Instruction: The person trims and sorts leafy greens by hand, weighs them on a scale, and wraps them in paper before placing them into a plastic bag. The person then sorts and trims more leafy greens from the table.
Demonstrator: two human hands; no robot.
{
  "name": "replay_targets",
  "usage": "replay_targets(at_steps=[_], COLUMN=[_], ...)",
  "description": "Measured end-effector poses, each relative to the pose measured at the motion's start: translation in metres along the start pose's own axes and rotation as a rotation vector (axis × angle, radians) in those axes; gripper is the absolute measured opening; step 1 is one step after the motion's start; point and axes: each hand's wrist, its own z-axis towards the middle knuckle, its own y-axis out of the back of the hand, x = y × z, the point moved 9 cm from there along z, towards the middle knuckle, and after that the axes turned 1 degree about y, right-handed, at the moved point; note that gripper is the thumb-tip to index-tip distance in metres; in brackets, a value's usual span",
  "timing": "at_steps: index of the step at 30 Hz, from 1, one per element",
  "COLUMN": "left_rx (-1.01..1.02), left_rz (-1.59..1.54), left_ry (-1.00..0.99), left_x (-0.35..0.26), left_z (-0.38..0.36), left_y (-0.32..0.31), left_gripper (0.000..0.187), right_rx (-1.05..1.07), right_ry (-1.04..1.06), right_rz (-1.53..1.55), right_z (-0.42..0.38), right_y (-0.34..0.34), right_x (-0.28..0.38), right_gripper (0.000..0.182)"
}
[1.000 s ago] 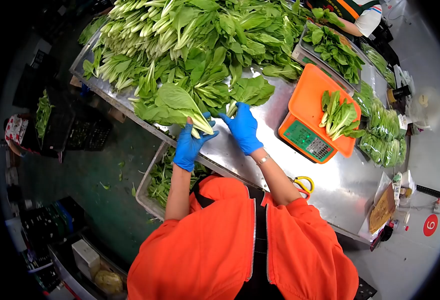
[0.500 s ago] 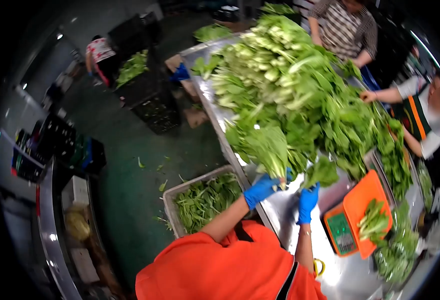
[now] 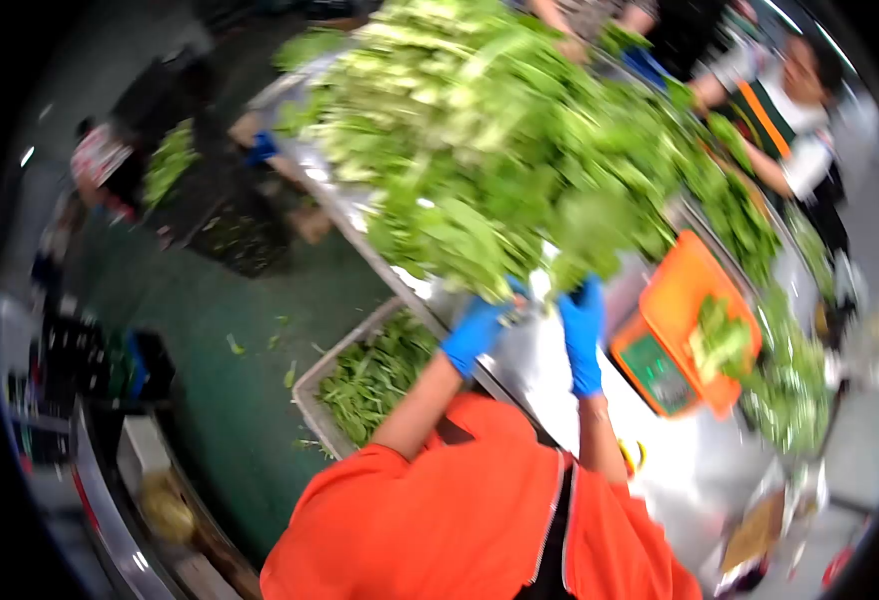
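Both my hands wear blue gloves above the metal table [image 3: 545,385]. My left hand [image 3: 475,332] is closed around the stem end of a bunch of leafy greens [image 3: 460,235], whose leaves point away from me. Beside it, my right hand [image 3: 584,325] is raised with its fingers together at the base of a broad green leaf [image 3: 595,232]; motion blur softens the contact. Beyond them lies a large heap of leafy greens [image 3: 480,100], pale stems upward. To the right, an orange scale [image 3: 695,270] carries a small bunch of greens [image 3: 720,340].
A crate [image 3: 310,405] of loose leaves stands on the floor at the table's left edge. Yellow-handled scissors [image 3: 635,457] lie near my right forearm. Bagged greens [image 3: 790,390] sit beyond the scale. Across the table, a person [image 3: 790,110] handles greens; another's hands show at the top.
The whole view has shifted, with the table and heap now further left and higher. My right hand has risen relative to my left, and the leaf by it has lifted away from me.
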Motion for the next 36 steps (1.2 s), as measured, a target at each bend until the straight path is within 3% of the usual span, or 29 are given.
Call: replay_targets(at_steps=[2,3,5,8,13,18,24,29,36], left_rx=[-0.017,-0.088,-0.025,-0.099,-0.101,-0.134,-0.129,-0.142,-0.060], left_rz=[0.062,-0.032,-0.019,-0.023,0.099,-0.012,-0.080,-0.078,-0.037], left_ry=[-0.020,0.043,0.042,0.037,-0.089,-0.062,-0.033,-0.037,-0.063], left_x=[-0.016,-0.009,-0.014,-0.014,-0.025,-0.018,-0.010,-0.012,-0.015], left_z=[-0.006,-0.004,-0.006,-0.009,-0.006,-0.005,-0.003,-0.005,-0.004], left_y=[-0.011,-0.002,-0.010,-0.013,-0.012,-0.010,-0.006,-0.003,-0.004], left_gripper=[0.019,0.023,0.026,0.021,0.023,0.023,0.030,0.037,0.042], right_rx=[-0.035,-0.015,0.033,0.096,0.072,0.037,0.007,0.003,0.019], right_ry=[0.064,0.032,-0.051,-0.153,-0.109,-0.132,-0.074,0.184,0.205], right_rz=[-0.143,-0.089,-0.063,0.143,0.100,0.172,0.128,-0.153,-0.177], right_z=[-0.009,-0.011,-0.016,-0.019,-0.020,-0.020,-0.020,-0.025,-0.027], right_y=[-0.008,-0.014,-0.021,-0.027,-0.028,-0.025,-0.023,-0.027,-0.034], right_x=[0.037,0.033,0.024,0.016,0.017,0.016,0.015,0.052,0.056], right_gripper=[0.028,0.033,0.042,0.043,0.044,0.045,0.045,0.047,0.048])
